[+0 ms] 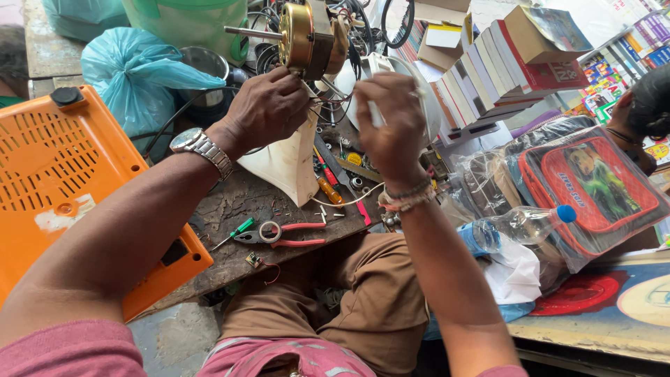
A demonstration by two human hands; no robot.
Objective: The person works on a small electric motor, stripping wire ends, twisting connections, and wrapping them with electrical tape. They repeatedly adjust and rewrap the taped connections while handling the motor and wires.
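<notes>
A brass-coloured fan motor (301, 36) with a steel shaft pointing left sits atop a white plastic fan stand (288, 164). My left hand (266, 106), with a metal wristwatch on its wrist, grips the stand just under the motor. My right hand (392, 119), wearing thread bracelets, is closed on a white fan housing piece (422, 98) to the right of the motor, with thin wires running between the two hands. Red-handled pliers (289, 236) and a green-handled screwdriver (236, 231) lie on the worn wooden workbench (230, 209) below my hands.
An orange plastic casing (63, 174) lies at the left. Blue plastic bags (132, 73) and a steel pot (208, 66) sit behind it. Stacked books (502, 66) stand at the right, with wrapped school bags (586, 188) and a water bottle (516, 227). Another person's head (649, 105) is at far right.
</notes>
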